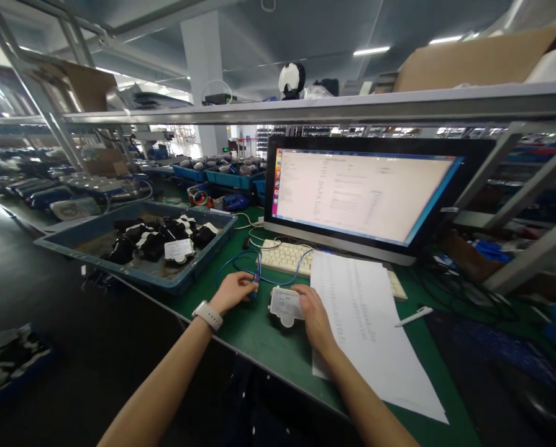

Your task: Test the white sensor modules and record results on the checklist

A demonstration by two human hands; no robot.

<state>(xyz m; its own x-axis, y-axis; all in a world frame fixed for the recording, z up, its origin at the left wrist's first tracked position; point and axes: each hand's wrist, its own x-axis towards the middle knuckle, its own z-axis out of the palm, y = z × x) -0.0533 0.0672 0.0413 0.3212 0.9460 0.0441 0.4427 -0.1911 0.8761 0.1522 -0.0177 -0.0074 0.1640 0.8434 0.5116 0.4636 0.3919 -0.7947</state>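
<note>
My left hand (235, 292), with a white watch on its wrist, pinches the plug end of a blue cable (256, 282) just above the green mat. Loops of that cable run back toward the keyboard (287, 256). A little to the right, my right hand (314, 315) grips the right side of a small device with a pale, labelled face (286, 304). The device's label faces up, and a rounded tab sticks out at its near edge. A gap separates the plug from the device. My right fingertips are partly hidden behind the device.
Printed sheets (352, 316) lie right of my right hand, with a white pen (414, 316) on them. A lit monitor (356, 192) stands behind the keyboard. At left, a blue tray (175, 282) holds several black and white devices. A shelf (305, 110) spans overhead.
</note>
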